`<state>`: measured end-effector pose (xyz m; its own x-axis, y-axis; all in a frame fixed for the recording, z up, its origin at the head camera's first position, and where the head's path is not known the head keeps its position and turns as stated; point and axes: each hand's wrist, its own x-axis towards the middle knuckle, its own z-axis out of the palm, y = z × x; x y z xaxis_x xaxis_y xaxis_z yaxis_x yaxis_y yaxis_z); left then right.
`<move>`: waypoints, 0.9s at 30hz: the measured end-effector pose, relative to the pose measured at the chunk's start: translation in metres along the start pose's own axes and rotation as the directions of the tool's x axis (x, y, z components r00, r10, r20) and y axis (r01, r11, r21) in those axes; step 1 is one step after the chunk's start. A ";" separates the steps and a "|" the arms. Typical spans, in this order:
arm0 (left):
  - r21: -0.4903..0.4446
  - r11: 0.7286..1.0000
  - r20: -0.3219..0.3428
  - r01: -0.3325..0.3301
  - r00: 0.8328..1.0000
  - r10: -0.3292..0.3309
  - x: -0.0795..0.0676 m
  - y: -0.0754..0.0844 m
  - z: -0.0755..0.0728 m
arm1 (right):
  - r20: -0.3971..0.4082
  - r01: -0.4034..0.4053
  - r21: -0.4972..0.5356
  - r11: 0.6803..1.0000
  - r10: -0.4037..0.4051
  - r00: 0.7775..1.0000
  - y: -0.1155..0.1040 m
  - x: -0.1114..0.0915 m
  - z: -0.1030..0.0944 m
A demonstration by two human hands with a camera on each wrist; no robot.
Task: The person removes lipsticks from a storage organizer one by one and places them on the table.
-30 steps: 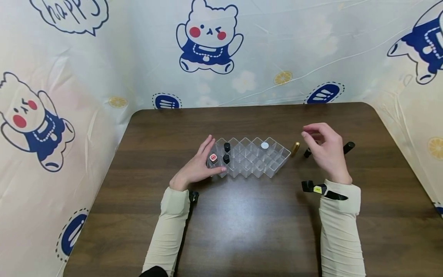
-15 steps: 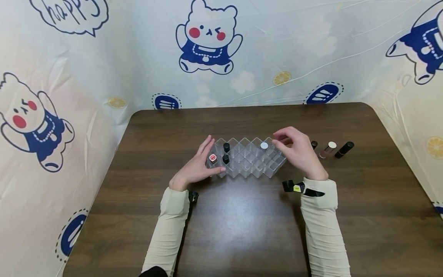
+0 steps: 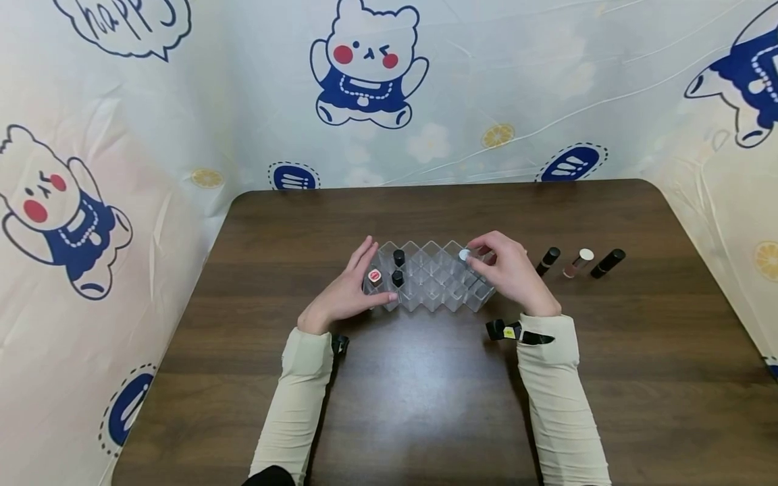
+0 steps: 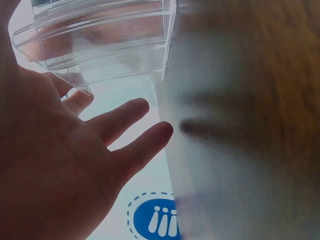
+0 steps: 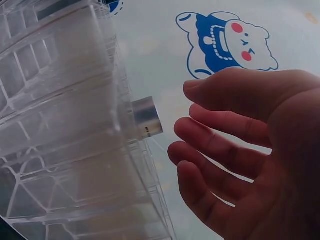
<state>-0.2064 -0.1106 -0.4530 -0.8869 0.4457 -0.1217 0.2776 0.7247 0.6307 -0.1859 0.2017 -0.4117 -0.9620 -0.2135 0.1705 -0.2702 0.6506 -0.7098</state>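
A: Subject first. Where is it?
B: A clear plastic organizer with diamond-shaped compartments (image 3: 431,277), mid-frame on the dark brown wooden table (image 3: 425,391). Long axis runs left to right.

A: The cylinder at its right part?
B: White-topped cylindrical cap (image 3: 464,255), right of centre in the head view, rising from a compartment, top facing up. In the right wrist view it shows silver-grey at mid-frame, pointing right, out toward the hand.

A: Right hand?
B: Right hand (image 3: 510,270), over the organizer's right end. Fingers bent, thumb apart from them; in the wrist view a gap lies between fingertips and cap. Nothing held that I can see.

A: Left?
B: Left hand (image 3: 349,283), around the organizer's left end. Fingers straight and spread, thumb along the near edge, touching it.

A: Other occupants?
B: Far left compartments: a round red-and-white cap (image 3: 374,277), plus two black caps (image 3: 398,267) just beside it.

A: Right of the frame?
B: Two glossy black tubes (image 3: 608,263), and between them a pinkish tube with a white cap (image 3: 577,264). All slant lower left to upper right, white cap at the upper end; standing or lying, cannot tell.
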 end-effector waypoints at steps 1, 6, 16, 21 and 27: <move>-0.002 1.000 -0.002 0.001 1.000 -0.001 0.000 0.000 0.000 | 0.004 -0.010 -0.003 1.000 0.010 1.000 0.000 0.000 0.000; -0.008 1.000 -0.003 -0.002 1.000 0.002 0.001 0.000 -0.001 | 0.017 -0.033 -0.009 0.999 0.033 0.999 0.000 0.001 0.002; -0.016 1.000 0.006 0.002 1.000 -0.002 0.000 0.001 0.000 | 0.028 -0.047 -0.030 0.998 0.048 0.998 0.005 0.003 0.008; -0.016 1.000 0.006 0.002 1.000 -0.002 0.000 0.000 0.000 | 0.040 -0.021 -0.085 0.996 0.025 0.999 0.007 0.004 0.012; -0.015 1.000 0.002 0.002 1.000 -0.002 0.000 0.000 0.000 | 0.032 -0.031 -0.115 0.993 0.035 0.999 0.006 0.005 0.017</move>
<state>-0.2067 -0.1105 -0.4530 -0.8868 0.4450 -0.1248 0.2698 0.7177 0.6420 -0.1922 0.1924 -0.4266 -0.9689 -0.2144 0.1235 -0.2434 0.7363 -0.6314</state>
